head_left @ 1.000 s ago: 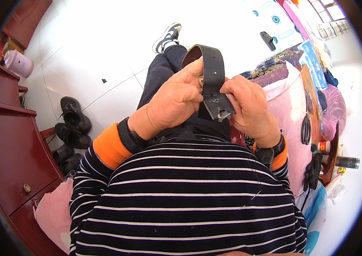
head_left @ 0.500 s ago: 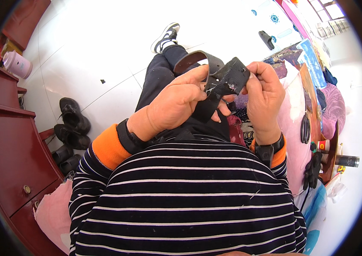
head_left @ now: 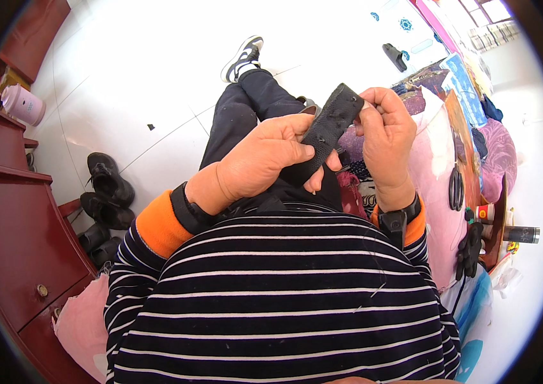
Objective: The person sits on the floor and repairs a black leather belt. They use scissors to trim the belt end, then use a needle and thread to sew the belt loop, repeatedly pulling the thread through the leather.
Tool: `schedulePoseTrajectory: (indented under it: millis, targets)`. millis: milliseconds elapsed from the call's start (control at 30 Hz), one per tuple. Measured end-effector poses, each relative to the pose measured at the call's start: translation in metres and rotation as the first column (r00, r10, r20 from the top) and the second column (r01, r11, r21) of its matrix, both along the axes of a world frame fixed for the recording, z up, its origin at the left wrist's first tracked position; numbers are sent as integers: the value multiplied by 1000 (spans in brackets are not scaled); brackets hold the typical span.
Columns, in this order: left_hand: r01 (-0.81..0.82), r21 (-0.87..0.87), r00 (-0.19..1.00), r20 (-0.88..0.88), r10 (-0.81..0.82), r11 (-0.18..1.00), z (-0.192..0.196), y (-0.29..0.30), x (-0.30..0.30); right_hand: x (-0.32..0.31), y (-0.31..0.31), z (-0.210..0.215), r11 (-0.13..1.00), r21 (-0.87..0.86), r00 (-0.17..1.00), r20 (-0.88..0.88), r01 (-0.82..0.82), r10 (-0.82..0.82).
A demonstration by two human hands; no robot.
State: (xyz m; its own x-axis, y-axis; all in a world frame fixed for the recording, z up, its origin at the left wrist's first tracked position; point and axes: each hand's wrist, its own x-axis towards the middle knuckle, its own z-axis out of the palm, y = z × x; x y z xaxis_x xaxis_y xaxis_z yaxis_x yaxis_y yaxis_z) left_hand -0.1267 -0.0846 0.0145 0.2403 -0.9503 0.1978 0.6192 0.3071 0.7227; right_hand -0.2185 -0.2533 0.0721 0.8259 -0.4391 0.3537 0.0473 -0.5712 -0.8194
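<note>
Black strap pinched btwn both hands – left hand wrapped low, right hand fingers gripping top end – held taut for inspecting.

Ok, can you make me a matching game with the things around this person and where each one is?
Things:
1. flat black fabric strap
2. pink round container
3. pair of black leather shoes
4. black scissors

Places:
a. on the white floor beside the red cabinet
b. held between left hand and right hand
c. on the pink cloth at the right
d. on the red shelf, far left

Pairs: 1-b, 2-d, 3-a, 4-c
</note>
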Motion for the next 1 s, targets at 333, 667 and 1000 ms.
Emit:
schedulePoseTrajectory:
  millis: [333, 667, 1000]
  targets:
    - [-115, 31, 992, -53, 116, 993, -6, -1, -1, -1, 10, 3, 949, 257, 984, 45, -180, 174]
    - [-3, 133, 1000, -14, 5, 991, -1, 1, 0, 8, 1, 7, 787, -581, 951, 70, -207, 301]
    - [4, 98, 999, -54, 1, 995, 2, 3, 2, 6, -5, 1, 775, -585, 940, 60, -239, 335]
